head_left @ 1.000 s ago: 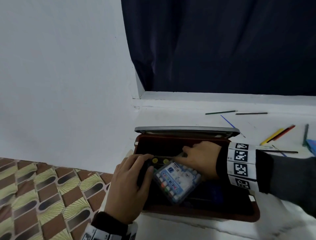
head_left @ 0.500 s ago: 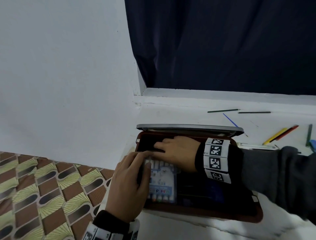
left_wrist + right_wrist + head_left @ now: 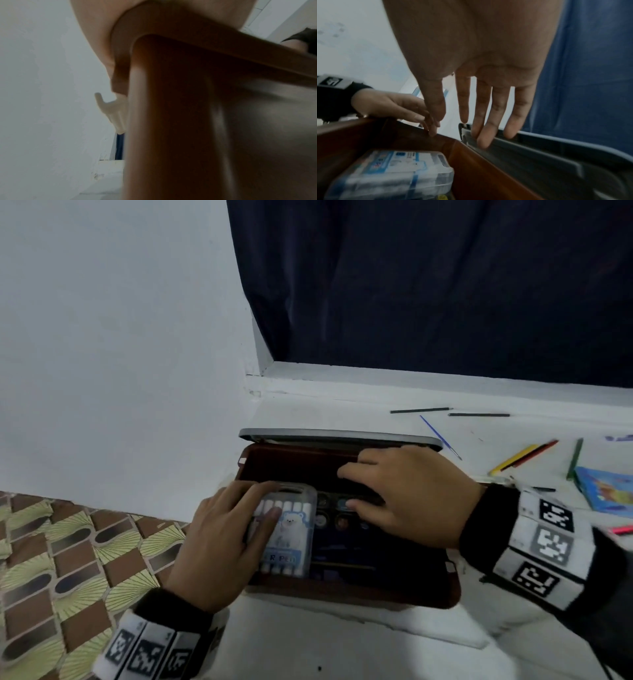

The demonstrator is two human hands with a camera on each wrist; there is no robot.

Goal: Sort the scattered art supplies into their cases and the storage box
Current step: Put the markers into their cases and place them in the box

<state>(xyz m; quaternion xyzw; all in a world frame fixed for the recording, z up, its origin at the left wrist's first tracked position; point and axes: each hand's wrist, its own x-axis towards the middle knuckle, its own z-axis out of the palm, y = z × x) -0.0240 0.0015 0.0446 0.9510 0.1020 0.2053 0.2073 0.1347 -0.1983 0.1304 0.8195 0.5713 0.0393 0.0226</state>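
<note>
My left grip [image 3: 219,539] lies flat-fingered on the pen case [image 3: 287,534] at the storage box's [image 3: 356,594] left end, long axis running front-to-back, while my right grip [image 3: 404,494] hovers released w/ nothing held, further right nr the lid [image 3: 339,436].

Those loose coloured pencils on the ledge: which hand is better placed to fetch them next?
The right hand, probably. It is open and holds nothing, and the pencils lie on its side of the storage box. The left hand rests on the marker case, farther away.
</note>
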